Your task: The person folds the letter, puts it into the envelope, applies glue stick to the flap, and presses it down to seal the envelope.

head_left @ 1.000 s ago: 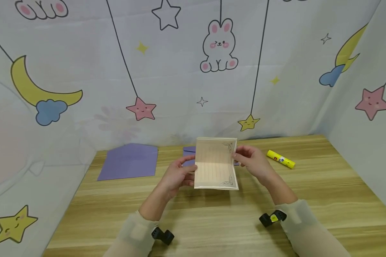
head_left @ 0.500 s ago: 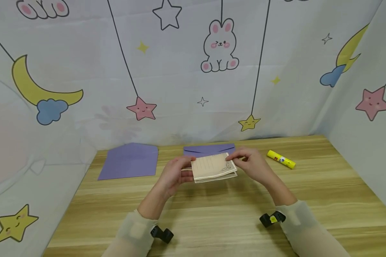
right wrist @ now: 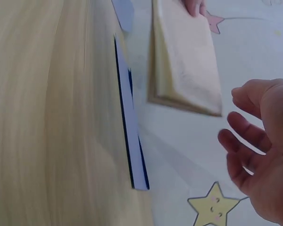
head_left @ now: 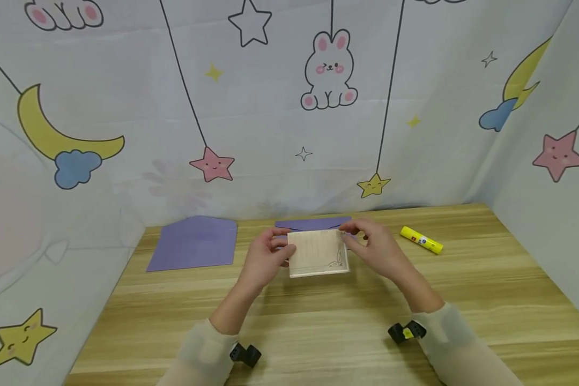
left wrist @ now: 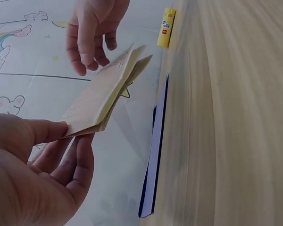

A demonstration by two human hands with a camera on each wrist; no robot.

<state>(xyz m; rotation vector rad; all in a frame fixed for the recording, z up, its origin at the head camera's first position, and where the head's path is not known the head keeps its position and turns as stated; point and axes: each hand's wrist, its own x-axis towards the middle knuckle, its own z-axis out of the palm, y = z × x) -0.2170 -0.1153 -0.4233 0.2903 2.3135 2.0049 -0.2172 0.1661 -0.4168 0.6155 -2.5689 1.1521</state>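
My left hand [head_left: 264,260] pinches the left edge of a folded stack of cream letter paper [head_left: 317,253], thumb on top and fingers beneath. The paper [left wrist: 96,96] is held above the table, with faint ruled lines and a corner ornament on its upper face. Its folded layers stand slightly apart in both wrist views. My right hand [head_left: 378,246] is by the paper's right end; in the right wrist view this hand [right wrist: 269,141] has loosely bent fingers and a gap between it and the paper. Behind the paper lies a purple envelope [head_left: 313,223], partly hidden.
Another purple envelope [head_left: 198,244], its pointed flap raised toward the back, lies at the left of the wooden table [head_left: 318,332]. A yellow glue stick [head_left: 421,239] lies at the right. A white patterned curtain [head_left: 270,118] hangs behind the table.
The letter paper, earlier opened out, is now folded over to about half its height. My right hand has come off the paper, while my left hand keeps hold of it.
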